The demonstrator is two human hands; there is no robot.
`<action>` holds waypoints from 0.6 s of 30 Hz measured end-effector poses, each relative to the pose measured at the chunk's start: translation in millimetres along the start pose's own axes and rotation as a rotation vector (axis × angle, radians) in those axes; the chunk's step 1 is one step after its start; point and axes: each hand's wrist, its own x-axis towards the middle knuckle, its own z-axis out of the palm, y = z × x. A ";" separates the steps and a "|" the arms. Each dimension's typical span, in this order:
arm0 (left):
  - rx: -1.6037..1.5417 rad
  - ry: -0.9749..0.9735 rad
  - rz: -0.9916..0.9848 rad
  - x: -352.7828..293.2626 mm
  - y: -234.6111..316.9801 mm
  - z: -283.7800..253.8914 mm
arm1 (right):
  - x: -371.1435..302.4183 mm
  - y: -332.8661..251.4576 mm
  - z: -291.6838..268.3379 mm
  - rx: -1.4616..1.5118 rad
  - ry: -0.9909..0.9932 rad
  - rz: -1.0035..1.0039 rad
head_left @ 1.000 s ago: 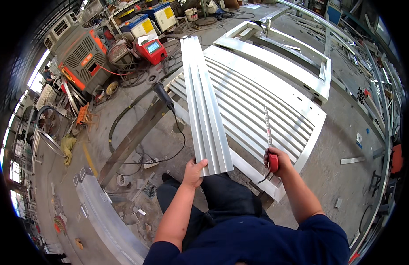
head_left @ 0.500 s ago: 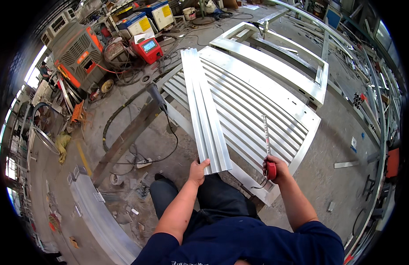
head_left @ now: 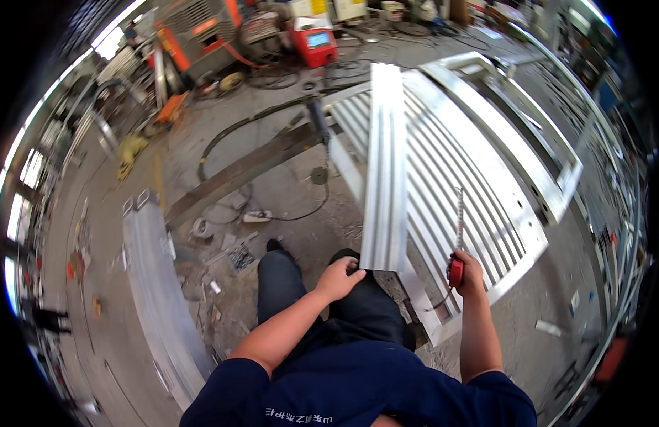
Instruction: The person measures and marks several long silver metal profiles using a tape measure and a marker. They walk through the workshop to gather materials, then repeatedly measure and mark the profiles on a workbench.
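Observation:
My left hand (head_left: 338,277) is at the near left corner of a long ribbed aluminium profile (head_left: 385,171), thumb and fingers closed at its edge; the fingertips are partly hidden. The profile lies across a slatted silver metal panel (head_left: 443,153), its near end sticking out over my legs. In my right hand (head_left: 470,270) is a red tape measure (head_left: 456,272), held above the panel's near right part. A length of its blade (head_left: 460,220) stands out away from me, over the slats.
Behind the panel lies a second metal frame (head_left: 500,114). A dark beam (head_left: 251,167) and a handled tool with a cable (head_left: 317,117) are on the left. Long silver profiles (head_left: 155,263) stand at the near left. A red machine with a screen (head_left: 315,43) is at the back.
The view has turned left, so the panel and profile appear further right. My left hand has shifted to the profile's outer corner. The tape measure stays in my right hand, its blade out.

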 end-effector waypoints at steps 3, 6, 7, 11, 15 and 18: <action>-0.241 -0.106 0.036 -30.6 -1.5 -10.7 | -22.2 4.7 54.7 -0.122 -0.132 0.031; -0.585 -0.118 0.131 -41.9 6.9 -2.2 | -43.2 36.3 105.9 -0.184 -0.358 0.099; -0.586 -0.049 0.183 -44.2 8.2 0.7 | -59.1 45.1 133.8 -0.253 -0.371 0.119; -0.647 0.112 0.150 -60.9 12.7 -12.7 | -84.7 91.2 194.4 -0.302 -0.523 0.162; -1.049 0.230 -0.046 -78.3 -4.7 -26.3 | -105.4 117.2 230.5 -0.348 -0.682 0.118; -1.329 0.230 -0.253 -100.1 -18.8 -56.6 | -91.4 126.0 219.2 -0.703 -0.944 -0.053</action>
